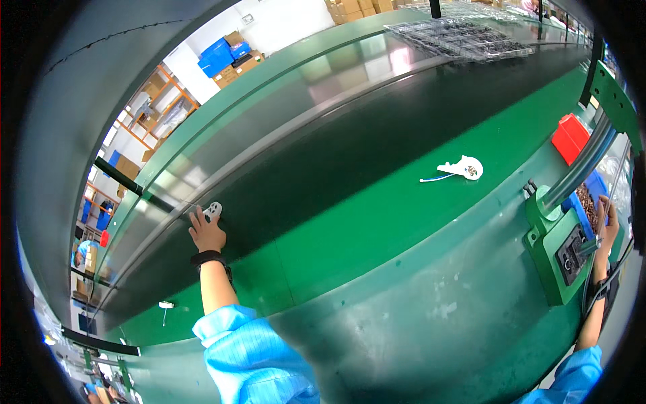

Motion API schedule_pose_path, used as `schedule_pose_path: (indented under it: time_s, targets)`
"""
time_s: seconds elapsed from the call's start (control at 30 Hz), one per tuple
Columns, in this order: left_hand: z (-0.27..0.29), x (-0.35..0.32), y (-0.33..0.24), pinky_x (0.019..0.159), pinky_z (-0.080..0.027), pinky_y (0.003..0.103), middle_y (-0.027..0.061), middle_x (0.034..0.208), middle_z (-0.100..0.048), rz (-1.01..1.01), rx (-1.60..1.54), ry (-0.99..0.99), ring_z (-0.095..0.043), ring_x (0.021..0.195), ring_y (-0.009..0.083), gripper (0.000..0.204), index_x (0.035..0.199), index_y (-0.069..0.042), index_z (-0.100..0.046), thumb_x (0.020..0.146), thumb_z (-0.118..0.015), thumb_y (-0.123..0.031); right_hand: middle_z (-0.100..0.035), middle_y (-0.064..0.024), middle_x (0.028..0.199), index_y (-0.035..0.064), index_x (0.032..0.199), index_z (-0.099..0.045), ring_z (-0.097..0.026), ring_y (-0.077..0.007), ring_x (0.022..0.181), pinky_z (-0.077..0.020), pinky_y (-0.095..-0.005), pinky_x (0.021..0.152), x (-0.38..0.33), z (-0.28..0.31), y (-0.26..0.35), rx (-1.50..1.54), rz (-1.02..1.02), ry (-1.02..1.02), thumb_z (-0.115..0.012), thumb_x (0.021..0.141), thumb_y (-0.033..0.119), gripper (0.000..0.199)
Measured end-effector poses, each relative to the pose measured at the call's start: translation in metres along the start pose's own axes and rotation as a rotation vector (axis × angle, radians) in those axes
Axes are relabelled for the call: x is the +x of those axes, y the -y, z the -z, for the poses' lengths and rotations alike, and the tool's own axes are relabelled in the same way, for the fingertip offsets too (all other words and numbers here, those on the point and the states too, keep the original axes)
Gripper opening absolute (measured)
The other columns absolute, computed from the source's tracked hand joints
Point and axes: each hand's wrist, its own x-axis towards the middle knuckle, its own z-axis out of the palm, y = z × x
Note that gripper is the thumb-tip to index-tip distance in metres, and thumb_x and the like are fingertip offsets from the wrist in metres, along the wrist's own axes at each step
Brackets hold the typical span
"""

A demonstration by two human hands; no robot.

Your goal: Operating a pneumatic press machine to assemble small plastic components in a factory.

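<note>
Running past storage shelves (158, 101), a dark conveyor belt (377, 135)

Red bin (570, 138), clear trays (457, 38), stacked cardboard boxes (237, 62), blue crates (217, 56)

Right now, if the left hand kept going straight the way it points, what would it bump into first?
The left hand already has its fingers at a small white part on the black belt, probably touching it.

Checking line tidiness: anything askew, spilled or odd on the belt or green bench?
Nothing spilled or damaged. One white part with a trailing wire lies alone on the green bench; a smaller one lies far left. Left hand holds a white part on the dark belt.
</note>
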Motion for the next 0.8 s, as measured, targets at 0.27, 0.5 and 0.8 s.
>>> schedule_pose_path:
  time_s: [0.27,0.5,0.8]
  targets:
    - [-0.003,0.007,-0.010,0.093,-0.031,0.051,0.0067,0.129,-0.039,-0.096,-0.239,-0.027,-0.029,0.123,0.0287,0.037,0.109,-0.012,-0.048,0.073,-0.051,-0.008,-0.053,0.0032,0.078,0.0027,0.101,-0.060,-0.044,-0.0038,0.065,-0.0344,-0.0175,0.058,-0.003,-0.006,0.010,0.059,0.010,-0.032,-0.056,0.087,0.015,0.019]
    - [0.005,0.009,-0.039,0.088,-0.033,0.045,0.0071,0.110,-0.049,-0.102,-0.310,-0.140,-0.044,0.104,0.0259,0.040,0.107,-0.011,-0.046,0.068,-0.053,-0.006,-0.057,0.0008,0.086,0.0005,0.101,-0.060,-0.048,-0.0053,0.077,-0.0386,-0.0182,0.068,0.001,-0.001,-0.006,0.086,0.100,-0.067,-0.055,0.087,0.011,0.018]
    - [0.003,0.017,-0.054,0.094,-0.030,0.046,0.0099,0.117,-0.047,-0.131,-0.148,-0.881,-0.040,0.114,0.0298,0.034,0.105,-0.007,-0.049,0.074,-0.054,-0.021,-0.061,-0.0033,0.095,-0.0017,0.101,-0.059,-0.052,-0.0082,0.090,-0.0392,-0.0218,0.082,0.002,0.006,-0.014,0.111,0.128,-0.081,-0.057,0.085,0.007,0.018]
